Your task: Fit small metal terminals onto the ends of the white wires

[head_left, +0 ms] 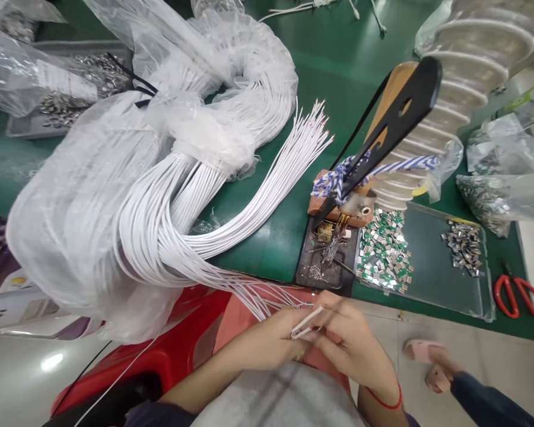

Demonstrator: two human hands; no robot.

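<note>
My left hand [271,339] is closed around short ends of white cable [307,321], low over my lap at the bench's front edge. My right hand [351,338] meets it from the other side, its fingers pinched at the tips of those ends. Thin strands from a big bundle of white cables [160,237] run down to the left hand. Most of that bundle lies coiled in clear plastic wrapping [71,225]. Another sheaf of cable ends [289,160], with reddish tips, fans out on the green bench [253,255].
A clear tray [431,267] holds small green-and-silver connectors [385,252] and metal shells [465,246]. Beside it stand a soldering stand [324,261] with a strapped black bar [391,130] and a ribbed hose [467,65]. Red-handled scissors [520,293] lie right. Another person's foot [427,350] shows below.
</note>
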